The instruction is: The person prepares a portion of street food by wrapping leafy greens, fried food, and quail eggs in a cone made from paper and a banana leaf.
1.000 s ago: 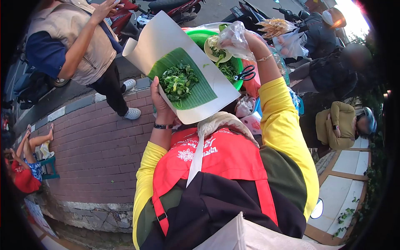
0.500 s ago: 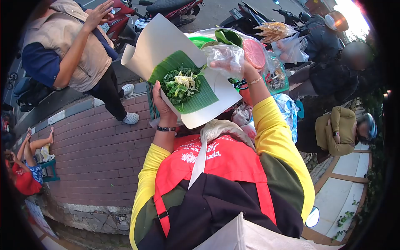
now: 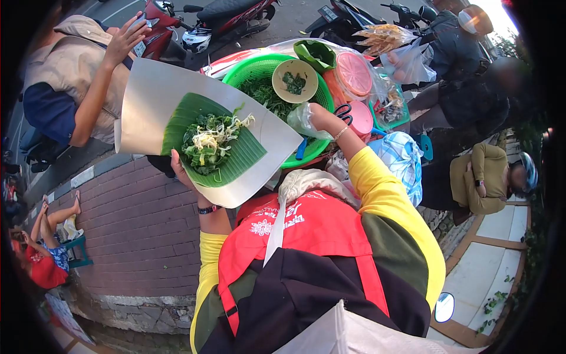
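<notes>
My left hand (image 3: 187, 175) grips the lower left edge of a wide sheet of pale paper (image 3: 154, 79). On the paper lies a piece of banana leaf (image 3: 244, 154), with chopped greens and pale sprouts (image 3: 209, 141) heaped on it. My right hand (image 3: 315, 120), covered by a clear plastic bag, is at the right rim of a green basket (image 3: 233, 74) of leafy greens. Its fingers are hidden by the crumpled plastic. A cream bowl (image 3: 283, 76) with a few dark leaves sits in the basket, just above my right hand.
Right of the basket are pink-lidded tubs (image 3: 354, 72), black-handled scissors (image 3: 343, 112) and a blue-and-white bag (image 3: 398, 162). A rolled banana leaf (image 3: 315, 54) stands behind. A person in a vest (image 3: 71, 76) is at the left, and others are at the right. Motorbikes (image 3: 230, 15) stand beyond.
My left hand has moved left and down with the paper, leaf and greens, uncovering the basket and bowl. My right hand has come away from the leaf and down to the basket's rim.
</notes>
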A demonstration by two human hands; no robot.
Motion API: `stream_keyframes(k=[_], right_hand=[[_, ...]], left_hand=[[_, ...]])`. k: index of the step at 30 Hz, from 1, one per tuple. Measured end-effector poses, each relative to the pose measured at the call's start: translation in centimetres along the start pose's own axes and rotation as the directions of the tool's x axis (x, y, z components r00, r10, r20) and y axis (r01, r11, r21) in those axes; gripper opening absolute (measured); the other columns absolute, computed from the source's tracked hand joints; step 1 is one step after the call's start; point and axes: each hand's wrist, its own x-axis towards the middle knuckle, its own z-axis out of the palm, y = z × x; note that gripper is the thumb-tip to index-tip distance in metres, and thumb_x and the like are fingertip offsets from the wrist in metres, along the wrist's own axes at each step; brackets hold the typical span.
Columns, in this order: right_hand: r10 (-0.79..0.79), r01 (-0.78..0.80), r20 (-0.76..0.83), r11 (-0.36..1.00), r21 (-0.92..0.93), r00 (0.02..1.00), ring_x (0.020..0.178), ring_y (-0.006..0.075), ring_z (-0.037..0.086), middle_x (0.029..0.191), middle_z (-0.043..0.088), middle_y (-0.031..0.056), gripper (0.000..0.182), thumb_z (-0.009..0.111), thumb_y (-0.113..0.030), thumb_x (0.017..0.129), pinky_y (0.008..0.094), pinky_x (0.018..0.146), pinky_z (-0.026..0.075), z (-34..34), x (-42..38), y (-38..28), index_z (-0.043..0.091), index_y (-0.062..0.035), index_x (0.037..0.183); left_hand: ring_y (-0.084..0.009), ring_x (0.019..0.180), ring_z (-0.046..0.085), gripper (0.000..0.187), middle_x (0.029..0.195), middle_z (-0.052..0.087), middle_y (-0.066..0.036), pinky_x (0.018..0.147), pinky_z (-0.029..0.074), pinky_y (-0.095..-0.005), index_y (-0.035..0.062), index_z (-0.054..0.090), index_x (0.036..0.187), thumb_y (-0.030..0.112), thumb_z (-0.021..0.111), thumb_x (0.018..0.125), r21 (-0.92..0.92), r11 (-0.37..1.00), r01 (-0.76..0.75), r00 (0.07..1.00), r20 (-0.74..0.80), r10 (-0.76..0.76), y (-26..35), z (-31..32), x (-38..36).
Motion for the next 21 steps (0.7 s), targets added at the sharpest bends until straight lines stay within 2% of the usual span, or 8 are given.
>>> stream_keyframes(k=[1, 2, 4, 6, 8, 11, 18, 21], right_hand=[[0.16, -0.15, 0.085, 0.983, -0.109, 0.983, 0.087, 0.0325, 0.062, 0.093, 0.064, 0.0186, 0.02, 0.063, -0.009, 0.071, 0.0381, 0.078, 0.049, 0.4, 0.2, -0.9, 0.063, -0.0007, 0.09], [0.155, -0.145, 0.082, 0.983, -0.109, 0.985, 0.087, 0.0325, 0.062, 0.093, 0.064, 0.0186, 0.02, 0.063, -0.009, 0.071, 0.0381, 0.078, 0.049, 0.0, 0.5, -1.7, 0.063, -0.0007, 0.09], [0.16, -0.171, -0.063, 0.889, -0.424, 0.985, 0.083, 0.0345, 0.061, 0.085, 0.063, 0.0196, 0.019, 0.064, -0.006, 0.063, 0.0409, 0.075, 0.049, -2.7, 0.8, -5.8, 0.062, -0.0015, 0.081], [-0.085, -0.073, -0.322, 0.89, -0.449, 0.943, 0.08, 0.0337, 0.063, 0.084, 0.064, 0.0177, 0.019, 0.066, -0.007, 0.06, 0.0427, 0.067, 0.051, -1.4, 2.6, -3.7, 0.064, -0.0025, 0.078], [-0.109, -0.012, -0.168, 0.806, -0.592, 0.98, 0.076, 0.0322, 0.064, 0.077, 0.065, 0.0167, 0.011, 0.063, -0.007, 0.063, 0.0413, 0.064, 0.051, 0.1, 4.2, -2.4, 0.064, -0.0026, 0.072], [-0.125, 0.03, -0.107, 0.778, -0.628, 0.986, 0.068, 0.0295, 0.065, 0.07, 0.065, 0.0154, 0.009, 0.059, -0.011, 0.07, 0.0396, 0.063, 0.051, 1.1, 6.1, 0.1, 0.067, -0.0058, 0.067], [-0.175, 0.114, -0.06, 0.828, -0.549, 0.983, 0.065, 0.0307, 0.064, 0.068, 0.064, 0.0162, 0.012, 0.056, -0.01, 0.07, 0.0402, 0.062, 0.051, -1.1, 2.1, -8.4, 0.065, -0.0038, 0.063], [-0.219, 0.248, 0.118, 0.802, -0.544, 0.968, 0.072, 0.0309, 0.064, 0.073, 0.065, 0.0163, 0.01, 0.058, -0.009, 0.07, 0.0407, 0.066, 0.051, 2.3, 2.8, -4.1, 0.066, -0.0034, 0.071]], left_hand=[[-0.0366, 0.11, 0.054, 0.066, 0.128, 0.05, -0.02, 0.091, 0.046, -0.0533, 0.001, 0.043, 0.131, 0.052, 0.04, 0.09, 0.004, 1.0, -0.004, 1.0, -0.002, 0.004, 0.4, -0.2, -0.4], [-0.036, 0.111, 0.054, 0.065, 0.129, 0.049, -0.019, 0.091, 0.046, -0.0533, 0.002, 0.043, 0.131, 0.052, 0.041, 0.09, 0.0, 1.0, -0.02, 0.998, -0.059, 0.02, 0.8, -0.3, -0.6], [-0.0355, 0.111, 0.054, 0.064, 0.13, 0.049, -0.019, 0.09, 0.047, -0.0533, 0.003, 0.043, 0.132, 0.052, 0.041, 0.09, -0.005, 0.999, -0.032, 0.993, -0.112, 0.032, 1.1, 0.3, -0.9], [-0.0386, 0.112, 0.053, 0.068, 0.13, 0.047, -0.022, 0.091, 0.047, -0.054, -0.0012, 0.037, 0.134, 0.051, 0.039, 0.09, 0.011, 0.999, -0.044, 0.996, -0.079, 0.044, 1.3, 1.4, -2.1], [-0.0339, 0.113, 0.053, 0.059, 0.131, 0.048, -0.015, 0.091, 0.048, -0.0524, 0.0083, 0.043, 0.133, 0.048, 0.045, 0.089, 0.035, 0.997, -0.073, 0.987, -0.143, 0.078, 1.2, 2.1, -3.0], [-0.0363, 0.117, 0.049, 0.063, 0.135, 0.045, -0.016, 0.094, 0.044, -0.0541, 0.0085, 0.04, 0.136, 0.049, 0.046, 0.088, 0.077, 0.987, -0.138, 0.957, -0.246, 0.153, 1.0, 3.1, -3.7], [-0.0365, 0.116, 0.05, 0.063, 0.133, 0.047, -0.016, 0.094, 0.045, -0.0542, 0.0074, 0.039, 0.136, 0.05, 0.045, 0.089, 0.146, 0.969, -0.2, 0.889, -0.39, 0.242, 3.2, 2.6, -6.9], [-0.0359, 0.114, 0.051, 0.063, 0.131, 0.048, -0.016, 0.094, 0.045, -0.0535, 0.0071, 0.041, 0.134, 0.05, 0.045, 0.089, 0.167, 0.964, -0.205, 0.886, -0.387, 0.255, 2.5, 2.8, -6.2]])
